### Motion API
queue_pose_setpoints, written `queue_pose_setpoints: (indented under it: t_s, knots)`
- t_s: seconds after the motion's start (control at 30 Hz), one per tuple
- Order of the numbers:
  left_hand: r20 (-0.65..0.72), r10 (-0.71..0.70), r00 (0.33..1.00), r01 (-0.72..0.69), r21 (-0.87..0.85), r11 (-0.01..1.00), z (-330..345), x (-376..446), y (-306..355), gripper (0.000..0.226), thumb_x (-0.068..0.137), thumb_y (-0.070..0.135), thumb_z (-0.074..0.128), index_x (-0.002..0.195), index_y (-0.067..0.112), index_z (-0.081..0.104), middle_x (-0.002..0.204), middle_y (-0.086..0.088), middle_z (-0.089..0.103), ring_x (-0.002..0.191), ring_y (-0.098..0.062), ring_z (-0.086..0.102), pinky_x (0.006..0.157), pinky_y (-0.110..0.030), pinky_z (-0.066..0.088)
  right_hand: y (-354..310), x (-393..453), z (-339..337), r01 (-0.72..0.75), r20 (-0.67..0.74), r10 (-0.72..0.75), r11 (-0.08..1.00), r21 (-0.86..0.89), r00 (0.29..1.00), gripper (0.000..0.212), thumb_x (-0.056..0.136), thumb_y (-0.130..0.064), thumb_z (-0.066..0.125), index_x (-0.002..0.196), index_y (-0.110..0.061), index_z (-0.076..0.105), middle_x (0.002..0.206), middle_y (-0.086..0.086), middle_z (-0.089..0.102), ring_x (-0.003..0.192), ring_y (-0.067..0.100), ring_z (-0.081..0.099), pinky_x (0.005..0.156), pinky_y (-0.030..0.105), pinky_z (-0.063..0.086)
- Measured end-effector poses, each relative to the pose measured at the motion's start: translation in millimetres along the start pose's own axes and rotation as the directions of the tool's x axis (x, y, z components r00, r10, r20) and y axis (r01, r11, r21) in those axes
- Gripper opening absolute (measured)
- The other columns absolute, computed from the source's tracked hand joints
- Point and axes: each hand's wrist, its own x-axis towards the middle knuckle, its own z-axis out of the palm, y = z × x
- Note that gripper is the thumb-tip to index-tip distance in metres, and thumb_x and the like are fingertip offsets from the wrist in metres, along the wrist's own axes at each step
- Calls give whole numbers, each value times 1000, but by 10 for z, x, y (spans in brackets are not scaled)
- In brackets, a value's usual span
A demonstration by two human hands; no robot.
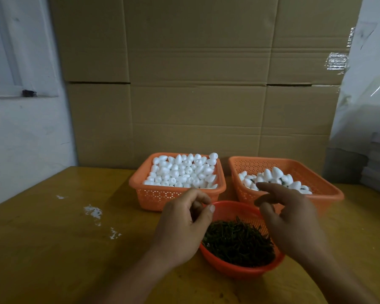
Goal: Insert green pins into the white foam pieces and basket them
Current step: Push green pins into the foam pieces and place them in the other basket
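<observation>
Two bare hands hovered above a round red bowl heaped with dark green pins, which stood at the near middle of a yellow-brown wooden table; the left hand hung over the bowl's left rim with fingers curled inward and the thumb tip close to the forefinger, though whether anything lay pinched between them could not be told; the right hand was blurred, its fingers loosely spread and reaching forward over the bowl's far right side, with nothing visibly in it; the two hands were apart, the pins showing between them. Behind the bowl stood two orange perforated baskets side by side; the left basket was filled nearly to the brim with plain white foam pieces; the right basket held a smaller pile of foam pieces, some showing dark green bits among them. White crumbs lay scattered on the table to the left; a wall of brown cardboard rose behind the baskets.
</observation>
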Motion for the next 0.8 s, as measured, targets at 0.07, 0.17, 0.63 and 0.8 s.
queue_pose_setpoints:
  t_s: [0.07,0.17,0.63,0.8]
  knots:
    - [-29,-50,998,52,44,998,-57,158,-45,10,94,20,67,90,29,64,73,21,63,64,4,59,56,-12,44,23,-46,13,11,13,-11,1000,-18,1000,42,88,-14,63,126,-33,65,93,-16,72,67,10,58,67,34,51]
    - [-86,-95,992,107,144,984,-173,530,-134,10,92,14,67,87,22,66,68,12,62,63,5,58,56,-9,43,9,-69,32,40,12,-40,999,-26,999,41,88,-14,64,124,-33,66,89,-17,71,72,7,53,66,29,44]
    - [285,-441,851,12,829,559,80,1596,-465,63,96,19,61,151,32,34,158,-1,27,147,-25,23,117,-43,25,-16,-107,57,42,0,-42,998,-36,999,38,87,-22,65,123,-35,67,91,-17,69,87,4,63,77,37,55]
    - [275,-501,821,-25,893,450,238,1658,-492,72,91,31,69,153,29,32,158,-4,21,146,-28,19,119,-49,21,-26,-108,55,45,17,-44,998,-48,999,38,87,-26,63,124,-35,67,94,-16,68,81,5,63,75,37,55]
